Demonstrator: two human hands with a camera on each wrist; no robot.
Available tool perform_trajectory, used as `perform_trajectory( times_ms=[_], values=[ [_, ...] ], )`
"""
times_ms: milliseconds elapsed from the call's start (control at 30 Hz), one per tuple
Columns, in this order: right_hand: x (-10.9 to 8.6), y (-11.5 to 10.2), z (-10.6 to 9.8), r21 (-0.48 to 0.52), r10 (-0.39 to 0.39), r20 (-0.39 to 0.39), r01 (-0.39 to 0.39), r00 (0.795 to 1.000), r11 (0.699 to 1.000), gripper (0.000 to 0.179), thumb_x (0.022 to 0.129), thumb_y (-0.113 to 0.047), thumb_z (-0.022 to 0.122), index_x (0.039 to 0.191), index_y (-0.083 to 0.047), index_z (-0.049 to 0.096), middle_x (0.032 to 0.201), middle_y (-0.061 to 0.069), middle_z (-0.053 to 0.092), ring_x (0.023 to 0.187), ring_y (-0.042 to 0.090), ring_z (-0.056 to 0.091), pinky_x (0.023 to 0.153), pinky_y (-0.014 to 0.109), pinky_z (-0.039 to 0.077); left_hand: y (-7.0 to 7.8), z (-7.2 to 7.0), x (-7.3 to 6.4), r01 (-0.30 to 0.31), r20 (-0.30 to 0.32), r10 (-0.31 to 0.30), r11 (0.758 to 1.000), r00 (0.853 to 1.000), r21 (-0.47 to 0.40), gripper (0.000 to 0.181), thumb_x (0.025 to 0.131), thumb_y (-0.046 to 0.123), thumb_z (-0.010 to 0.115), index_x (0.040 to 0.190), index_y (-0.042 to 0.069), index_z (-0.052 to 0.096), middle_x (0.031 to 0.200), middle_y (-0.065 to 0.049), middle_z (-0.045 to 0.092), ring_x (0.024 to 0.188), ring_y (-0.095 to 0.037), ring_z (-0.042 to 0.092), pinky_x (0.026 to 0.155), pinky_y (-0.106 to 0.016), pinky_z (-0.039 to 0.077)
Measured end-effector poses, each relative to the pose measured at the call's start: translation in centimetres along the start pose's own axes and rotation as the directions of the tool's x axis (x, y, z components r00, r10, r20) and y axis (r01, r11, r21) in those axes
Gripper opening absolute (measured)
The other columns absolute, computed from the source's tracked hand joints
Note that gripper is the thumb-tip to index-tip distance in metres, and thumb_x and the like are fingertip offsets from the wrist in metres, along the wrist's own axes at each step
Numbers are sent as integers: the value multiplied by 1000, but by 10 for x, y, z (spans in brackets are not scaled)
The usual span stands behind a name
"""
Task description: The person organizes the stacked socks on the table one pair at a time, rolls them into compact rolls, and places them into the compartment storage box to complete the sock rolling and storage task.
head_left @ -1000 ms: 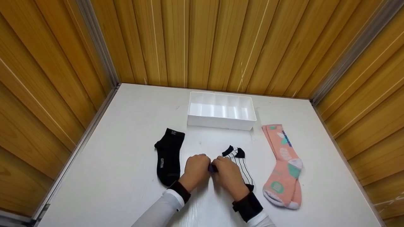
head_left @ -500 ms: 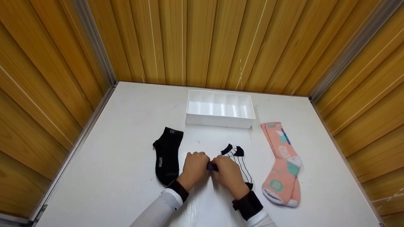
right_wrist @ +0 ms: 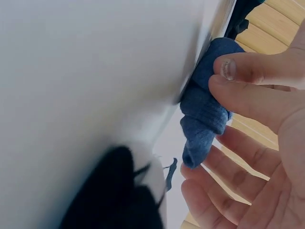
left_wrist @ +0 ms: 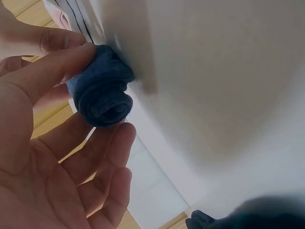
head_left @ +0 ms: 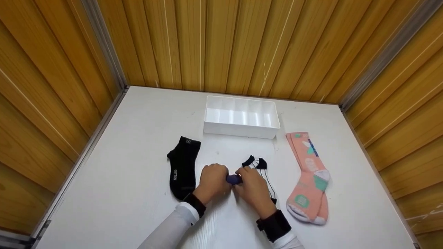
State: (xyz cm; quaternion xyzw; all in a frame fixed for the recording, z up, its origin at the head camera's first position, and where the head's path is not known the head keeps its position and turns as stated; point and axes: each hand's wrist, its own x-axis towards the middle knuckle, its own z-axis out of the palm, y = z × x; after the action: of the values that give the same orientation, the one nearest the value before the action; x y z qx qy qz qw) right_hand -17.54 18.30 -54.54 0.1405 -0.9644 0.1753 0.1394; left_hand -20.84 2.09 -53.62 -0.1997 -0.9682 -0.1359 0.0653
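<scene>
A dark blue sock (head_left: pixel 234 179), wound into a tight roll, is held between my two hands just above the table. My left hand (head_left: pixel 214 180) pinches one end with thumb and fingers; the spiral of the roll shows in the left wrist view. My right hand (head_left: pixel 255 188) grips the other end, where a narrower tip pokes out of the rolled sock (right_wrist: pixel 205 105) in the right wrist view. Partly behind my right hand lies a white sock with black stripes (head_left: pixel 262 164). A black ankle sock (head_left: pixel 183 166) lies flat to the left of my left hand.
A white divided box (head_left: pixel 240 129) stands at the back middle of the white table (head_left: pixel 138 145). Pink socks with green and white patterns (head_left: pixel 311 186) lie on the right. Wood-look panel walls (head_left: pixel 221 45) enclose the table at the back and sides.
My right hand's fingers have shifted slightly away from the left hand, so more of the blue roll shows between them. The other socks and the box stay in place.
</scene>
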Motion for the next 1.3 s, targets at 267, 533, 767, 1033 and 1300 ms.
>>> perform_trajectory(
  times_ms=[267, 533, 767, 1033, 1300],
  values=[
    [-1, 0, 0, 10, -19, 4, 19, 1000, 1000, 30, 75, -18, 88, 98, -14, 70, 102, 3, 70, 93, 24, 67, 78, 40, 56, -3, -3, 0, -11, 21, 12, 1000, 1000, -21, 21, 70, 33, 82, 65, 18, 70, 67, -1, 69, 65, -24, 65, 65, -43, 51],
    [-1, -2, -3, -19, 5, 60, -4, 998, 1000, 27, 75, -18, 86, 96, -14, 70, 99, 2, 70, 90, 23, 67, 75, 40, 55, -3, 0, -3, -45, -19, 45, 999, 999, -24, 14, 71, 27, 80, 64, 19, 71, 68, 1, 70, 65, -23, 66, 65, -43, 51],
    [1, -4, -4, -19, 27, 84, -25, 996, 999, 27, 74, -21, 86, 96, -15, 70, 97, 1, 68, 90, 23, 66, 73, 41, 55, -6, 1, -2, -45, -9, 45, 998, 999, -41, 9, 69, 24, 79, 65, 20, 71, 68, 2, 69, 66, -22, 65, 64, -42, 50],
    [4, -3, -5, 12, 30, 64, -31, 997, 999, 30, 80, -28, 84, 101, -12, 69, 98, 5, 67, 87, 24, 66, 72, 40, 55, -10, -2, 6, -7, 42, 11, 996, 999, -85, 12, 71, 29, 82, 67, 21, 74, 65, 5, 67, 63, -18, 62, 61, -39, 49],
    [11, -1, -9, 6, -56, 84, 56, 995, 998, 42, 79, -23, 85, 117, -15, 71, 107, 5, 67, 94, 26, 62, 79, 41, 53, -16, -10, 11, 56, 84, -39, 977, 996, -207, 24, 69, 40, 85, 78, 19, 78, 70, 5, 70, 62, -15, 60, 56, -32, 46]
  ],
)
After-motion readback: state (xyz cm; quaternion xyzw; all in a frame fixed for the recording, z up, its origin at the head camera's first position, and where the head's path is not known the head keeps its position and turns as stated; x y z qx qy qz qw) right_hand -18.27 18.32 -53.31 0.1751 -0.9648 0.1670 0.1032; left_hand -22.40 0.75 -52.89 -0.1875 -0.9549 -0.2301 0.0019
